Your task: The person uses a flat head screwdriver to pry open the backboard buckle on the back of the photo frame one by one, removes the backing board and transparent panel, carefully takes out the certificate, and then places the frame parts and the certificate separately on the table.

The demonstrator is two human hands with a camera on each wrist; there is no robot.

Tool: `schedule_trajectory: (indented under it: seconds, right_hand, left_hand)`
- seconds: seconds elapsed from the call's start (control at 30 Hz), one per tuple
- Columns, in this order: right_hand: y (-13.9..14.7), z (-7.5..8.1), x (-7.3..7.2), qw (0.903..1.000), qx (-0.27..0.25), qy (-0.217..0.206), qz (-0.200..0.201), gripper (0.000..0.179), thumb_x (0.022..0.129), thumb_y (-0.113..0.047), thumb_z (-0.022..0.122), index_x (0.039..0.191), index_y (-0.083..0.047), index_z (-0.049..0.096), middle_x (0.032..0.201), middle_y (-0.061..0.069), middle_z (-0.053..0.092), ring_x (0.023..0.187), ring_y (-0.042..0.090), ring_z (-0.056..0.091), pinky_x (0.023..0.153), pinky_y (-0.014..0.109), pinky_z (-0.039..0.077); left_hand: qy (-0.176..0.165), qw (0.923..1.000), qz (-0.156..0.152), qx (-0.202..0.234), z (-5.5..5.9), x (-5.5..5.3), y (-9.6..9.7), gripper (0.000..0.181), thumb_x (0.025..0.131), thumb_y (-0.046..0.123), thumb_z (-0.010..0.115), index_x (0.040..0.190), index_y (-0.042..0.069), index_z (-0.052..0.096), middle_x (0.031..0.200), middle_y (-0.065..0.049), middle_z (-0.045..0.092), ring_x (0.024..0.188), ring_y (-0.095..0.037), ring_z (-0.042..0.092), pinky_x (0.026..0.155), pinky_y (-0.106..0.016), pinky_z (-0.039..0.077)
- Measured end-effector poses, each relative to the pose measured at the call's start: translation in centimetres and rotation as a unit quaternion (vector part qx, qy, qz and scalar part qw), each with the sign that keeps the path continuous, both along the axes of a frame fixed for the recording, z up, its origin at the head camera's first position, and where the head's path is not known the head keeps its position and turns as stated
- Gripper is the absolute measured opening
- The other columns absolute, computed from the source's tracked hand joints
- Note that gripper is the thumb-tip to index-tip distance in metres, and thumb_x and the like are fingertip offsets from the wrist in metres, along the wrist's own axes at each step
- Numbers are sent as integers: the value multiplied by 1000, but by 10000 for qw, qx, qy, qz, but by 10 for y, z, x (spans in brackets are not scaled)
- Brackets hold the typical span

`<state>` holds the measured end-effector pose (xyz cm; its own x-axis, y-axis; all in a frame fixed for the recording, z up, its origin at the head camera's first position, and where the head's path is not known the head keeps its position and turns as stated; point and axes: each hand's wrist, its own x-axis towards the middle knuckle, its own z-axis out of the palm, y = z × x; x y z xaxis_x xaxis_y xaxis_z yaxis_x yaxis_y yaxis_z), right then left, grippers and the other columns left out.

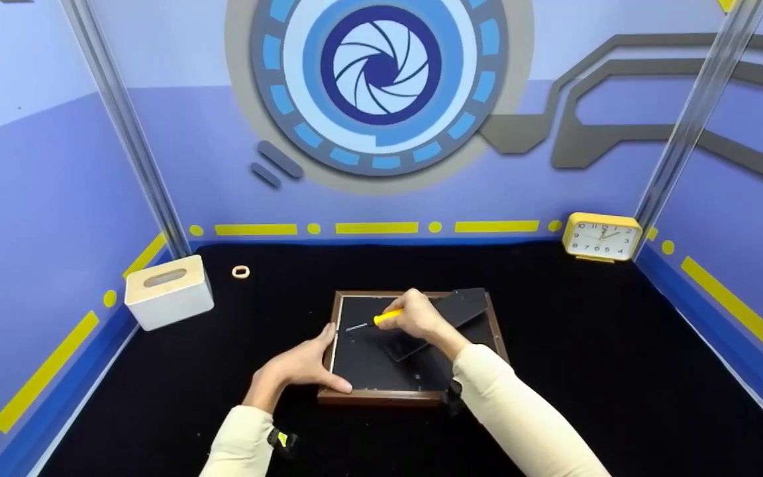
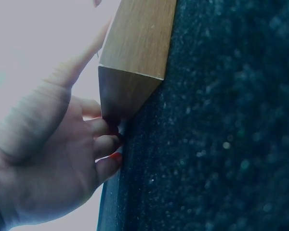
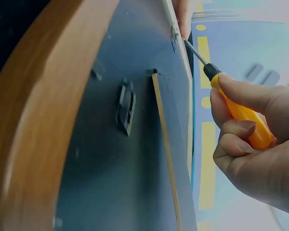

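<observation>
A brown wooden picture frame [image 1: 388, 397] lies face down, its black backing board [image 1: 368, 374] up. A black stand leg [image 1: 466, 307] slants across the board. My left hand [image 1: 299, 364] grips the frame's near left corner, thumb over the near edge; in the left wrist view, curled fingers [image 2: 107, 144] meet its side. My right hand [image 1: 419, 318] holds a screwdriver [image 3: 245, 120] by its yellow handle above the board. The metal shaft points left, towards the frame's left edge. In the right wrist view a small metal tab [image 3: 174, 38] lies near the shaft's tip; whether they touch, I cannot tell.
A white tissue box [image 1: 173, 305] with a wooden top stands at the left. Behind the frame to the left lies a small ring-like piece [image 1: 241, 271]. A yellow clock [image 1: 601, 237] is at the back right. Panels enclose the black tabletop [image 1: 222, 351] on three sides.
</observation>
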<state>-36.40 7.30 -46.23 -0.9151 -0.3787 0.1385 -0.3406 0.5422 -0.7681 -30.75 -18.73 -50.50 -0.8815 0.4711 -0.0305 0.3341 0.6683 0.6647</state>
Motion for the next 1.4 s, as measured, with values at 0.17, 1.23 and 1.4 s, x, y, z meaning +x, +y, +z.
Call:
schedule_trajectory:
  seconds: [0.17, 1.23, 1.4]
  right_hand:
    - [-6, -4, -1, 10000, -40, 66, -14, 19, 74, -8, 88, 88, 2, 80, 83, 10, 74, 74, 15, 63, 71, 30, 56]
    - [-19, -15, -6, 9999, -90, 14, -116, 16, 74, -7, 88, 86, 0, 80, 81, 7, 74, 74, 14, 62, 73, 28, 54]
    - [-26, -5, -4, 9988, 314, 386, 16, 16, 73, -8, 88, 85, 0, 80, 79, 7, 74, 71, 15, 61, 71, 29, 55]
  left_hand:
    - [-49, 10000, 5, 13, 3, 1, 1, 133, 67, 48, 92, 155, -11, 11, 158, -33, 15, 145, -39, 24, 117, -48, 24]
    - [-212, 9995, 177, -175, 3, 0, 2, 140, 66, 54, 90, 156, -8, 3, 154, -34, 28, 137, -35, 40, 113, -46, 33]
    - [-283, 9993, 156, -202, 0, 2, 0, 140, 67, 54, 90, 156, -9, 3, 156, -33, 24, 139, -37, 37, 113, -47, 32]
